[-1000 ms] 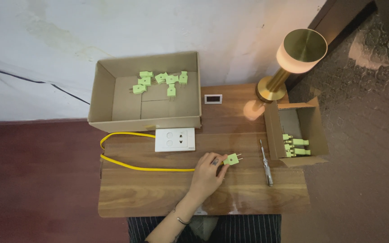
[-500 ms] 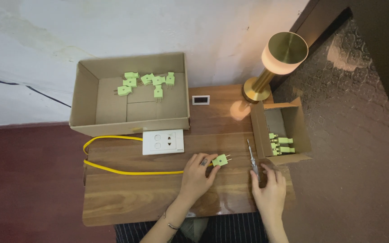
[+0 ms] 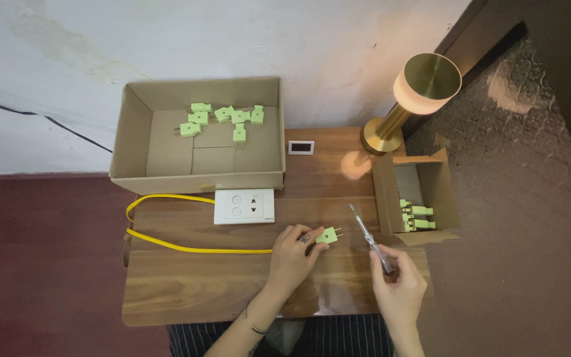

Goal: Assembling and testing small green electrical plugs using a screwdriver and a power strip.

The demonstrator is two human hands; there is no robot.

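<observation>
Green plug in left grip; screwdriver in right grip, to the plug's right.

The green plug [image 3: 328, 235] lies on the desk [image 3: 193, 284], prongs pointing right, pinched by the left hand [image 3: 292, 254]. The right hand [image 3: 398, 281] is closed on the screwdriver [image 3: 369, 238], shaft angled up-left, tip near the prongs, apart.

Both forearms reach in from six o'clock; the left hand [image 3: 292, 254] lies knuckles-up, fingers [image 3: 313, 239] pinched toward two o'clock, and the right hand [image 3: 398, 281] is curled closed.
</observation>
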